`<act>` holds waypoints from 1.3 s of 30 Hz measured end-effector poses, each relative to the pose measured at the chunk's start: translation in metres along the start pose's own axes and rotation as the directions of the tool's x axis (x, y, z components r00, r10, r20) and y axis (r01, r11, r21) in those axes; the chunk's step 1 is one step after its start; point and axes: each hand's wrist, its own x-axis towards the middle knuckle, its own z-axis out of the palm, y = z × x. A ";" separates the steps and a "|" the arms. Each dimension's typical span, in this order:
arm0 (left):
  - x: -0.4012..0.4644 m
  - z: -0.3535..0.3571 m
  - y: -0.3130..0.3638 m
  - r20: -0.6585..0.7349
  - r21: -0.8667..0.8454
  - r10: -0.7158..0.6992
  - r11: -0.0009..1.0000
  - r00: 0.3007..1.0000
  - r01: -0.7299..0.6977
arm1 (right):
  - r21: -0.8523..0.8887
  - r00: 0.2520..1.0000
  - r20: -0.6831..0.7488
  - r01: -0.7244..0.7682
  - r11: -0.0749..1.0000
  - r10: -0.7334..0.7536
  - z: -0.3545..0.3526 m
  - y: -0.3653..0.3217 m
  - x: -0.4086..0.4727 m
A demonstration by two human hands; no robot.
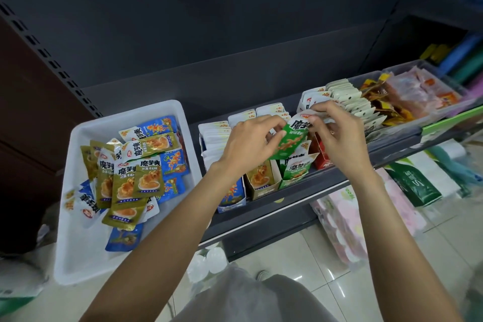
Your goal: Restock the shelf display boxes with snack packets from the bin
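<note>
Both hands pinched one glossy green snack packet [290,138] above the green cardboard display box [287,180] at the shelf's front edge: left hand [248,144] low, right hand [337,133] at its top. The white plastic bin [78,217] held crinkled foil packets.

Tissue packs [366,219] lie below; blue folders [462,52] stand right.

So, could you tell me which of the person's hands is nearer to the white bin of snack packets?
Left. The left hand is just right of the white bin, over the display boxes; the right hand is further right, gripping the same green packet.
</note>
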 end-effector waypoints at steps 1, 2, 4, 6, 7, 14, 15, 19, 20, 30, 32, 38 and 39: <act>0.000 0.005 0.000 0.037 -0.037 -0.036 0.999 0.999 0.037 | -0.066 0.999 0.018 0.049 0.997 -0.047 -0.002 0.003 0.000; -0.001 0.012 0.001 0.083 -0.058 -0.074 0.995 0.994 0.079 | -0.130 0.995 0.048 0.093 0.987 -0.088 -0.004 0.007 0.000; -0.004 0.028 0.000 0.173 -0.022 -0.136 0.990 0.976 0.142 | -0.231 0.985 0.129 0.146 0.962 -0.118 -0.004 0.018 -0.003; -0.009 0.040 -0.003 0.238 0.040 -0.186 0.983 0.953 0.182 | -0.280 0.973 0.215 0.145 0.949 -0.085 0.002 0.029 -0.008; -0.012 0.044 -0.005 0.251 0.060 -0.207 0.978 0.945 0.198 | -0.281 0.966 0.251 0.136 0.950 -0.064 0.006 0.033 -0.010; -0.018 0.041 -0.007 0.086 -0.027 -0.225 0.973 0.971 0.228 | -0.225 0.943 0.328 0.131 0.966 -0.052 0.014 0.030 -0.006; -0.017 0.040 -0.007 0.076 -0.023 -0.218 0.975 0.973 0.220 | -0.226 0.944 0.326 0.134 0.965 -0.055 0.013 0.030 -0.005; -0.019 0.048 -0.009 0.203 0.061 -0.196 0.980 0.959 0.187 | -0.249 0.914 0.405 0.113 0.962 -0.003 0.017 0.037 -0.012; -0.021 0.052 -0.010 0.250 0.088 -0.200 0.979 0.947 0.184 | -0.261 0.906 0.421 0.076 0.962 0.043 0.018 0.041 -0.016; -0.036 0.042 0.001 0.126 -0.076 -0.312 0.943 0.942 0.323 | -0.384 0.956 0.228 -0.086 0.919 0.184 0.022 0.031 -0.023; -0.048 0.025 -0.007 -0.059 -0.106 -0.321 0.943 0.945 0.314 | -0.262 0.996 0.008 -0.089 0.961 0.094 0.017 0.010 -0.026; -0.123 -0.048 -0.068 -0.461 0.146 -0.287 0.909 0.840 0.390 | 0.139 0.999 0.033 -0.038 0.990 0.034 0.064 -0.061 -0.027; -0.139 -0.059 -0.083 -0.434 0.185 -0.335 0.875 0.836 0.447 | 0.172 0.994 0.105 -0.009 0.985 -0.010 0.081 -0.070 -0.026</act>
